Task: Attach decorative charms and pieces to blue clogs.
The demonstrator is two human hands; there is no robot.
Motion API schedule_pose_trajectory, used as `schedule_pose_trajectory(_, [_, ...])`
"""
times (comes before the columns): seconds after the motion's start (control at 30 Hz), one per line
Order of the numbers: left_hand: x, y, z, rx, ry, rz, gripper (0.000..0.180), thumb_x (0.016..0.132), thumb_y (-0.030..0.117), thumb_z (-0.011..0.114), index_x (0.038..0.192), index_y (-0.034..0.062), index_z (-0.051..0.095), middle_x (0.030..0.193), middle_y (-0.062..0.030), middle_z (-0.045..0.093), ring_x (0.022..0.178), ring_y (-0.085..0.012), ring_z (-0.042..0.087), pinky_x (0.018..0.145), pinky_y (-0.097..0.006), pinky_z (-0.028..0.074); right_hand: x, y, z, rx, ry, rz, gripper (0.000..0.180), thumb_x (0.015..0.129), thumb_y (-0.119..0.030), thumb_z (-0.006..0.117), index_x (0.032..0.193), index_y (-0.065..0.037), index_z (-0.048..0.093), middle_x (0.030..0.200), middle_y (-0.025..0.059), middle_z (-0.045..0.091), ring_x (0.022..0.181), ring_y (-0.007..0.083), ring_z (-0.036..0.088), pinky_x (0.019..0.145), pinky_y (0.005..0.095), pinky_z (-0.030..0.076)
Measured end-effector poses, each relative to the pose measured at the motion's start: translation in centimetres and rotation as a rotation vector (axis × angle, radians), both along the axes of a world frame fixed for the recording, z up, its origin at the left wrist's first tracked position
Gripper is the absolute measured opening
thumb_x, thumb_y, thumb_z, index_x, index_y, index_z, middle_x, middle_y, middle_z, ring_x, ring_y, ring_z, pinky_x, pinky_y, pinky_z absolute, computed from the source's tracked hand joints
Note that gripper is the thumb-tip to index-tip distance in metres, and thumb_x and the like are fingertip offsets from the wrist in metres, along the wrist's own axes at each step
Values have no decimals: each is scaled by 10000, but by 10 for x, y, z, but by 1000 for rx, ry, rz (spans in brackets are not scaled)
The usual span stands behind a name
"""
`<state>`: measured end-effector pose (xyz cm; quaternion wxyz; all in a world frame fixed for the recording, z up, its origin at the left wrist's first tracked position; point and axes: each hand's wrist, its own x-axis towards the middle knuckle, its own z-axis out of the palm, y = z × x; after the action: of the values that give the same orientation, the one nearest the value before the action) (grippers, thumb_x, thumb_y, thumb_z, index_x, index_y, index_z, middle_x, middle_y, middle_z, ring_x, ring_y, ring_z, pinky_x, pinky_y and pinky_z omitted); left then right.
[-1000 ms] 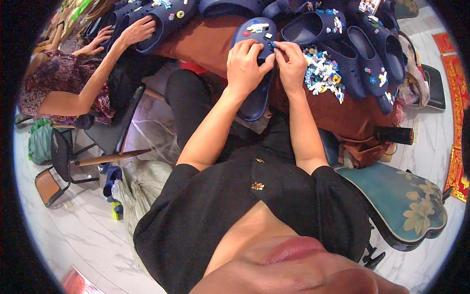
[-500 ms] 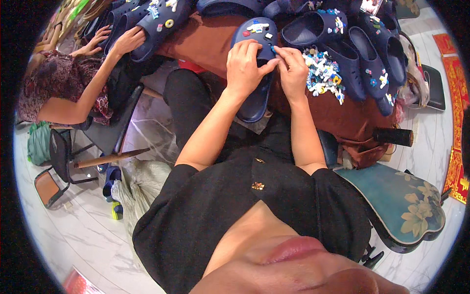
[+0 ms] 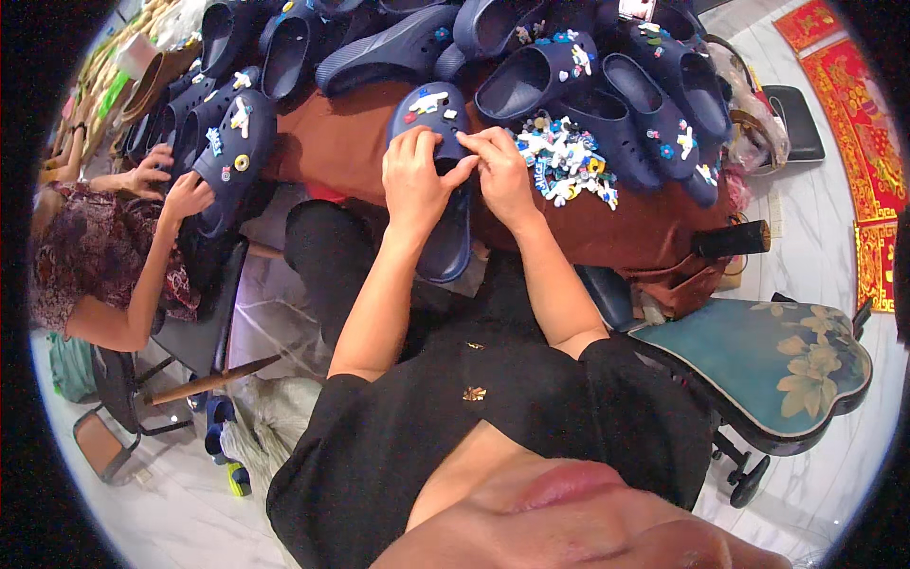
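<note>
One head-worn fisheye looks steeply down, close over the table (image 3: 332,142).

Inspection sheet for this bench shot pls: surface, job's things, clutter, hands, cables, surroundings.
Surface: table under brown cloth, crowded.
Job's things: navy clog lying over the table edge, charms on its toe; charm pile beside it.
Clutter: more navy clogs heaped behind; black cylinder at the right edge.
Hands: left hand grips the clog's upper; right hand pinches at it, fingertips touching the left.
Cables: nothing seen.
Surroundings: co-worker on the left handling a clog; floral chair; pale floor.
</note>
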<state>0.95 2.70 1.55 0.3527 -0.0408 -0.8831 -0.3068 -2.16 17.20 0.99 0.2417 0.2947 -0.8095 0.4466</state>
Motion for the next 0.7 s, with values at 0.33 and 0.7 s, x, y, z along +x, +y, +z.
schedule_pose_trajectory(0.33, [1,0,2,7,3,7,459,703,338,836,965,2,663,1015,-132,658,1027,-319,610,882,-446,478,-2,0,3,-10,-57,49,320,789,109,542,1042,10,712,904,149,611,898,330,601,801,403,482])
schedule_pose_trajectory(0.7, [0,0,1,-19,-3,26,446,709,336,828,956,9,652,994,-145,654,1005,-326,611,850,-451,482,-2,1,0,39,-25,34,383,772,135,558,1100,8,712,935,150,619,903,308,618,804,360,503])
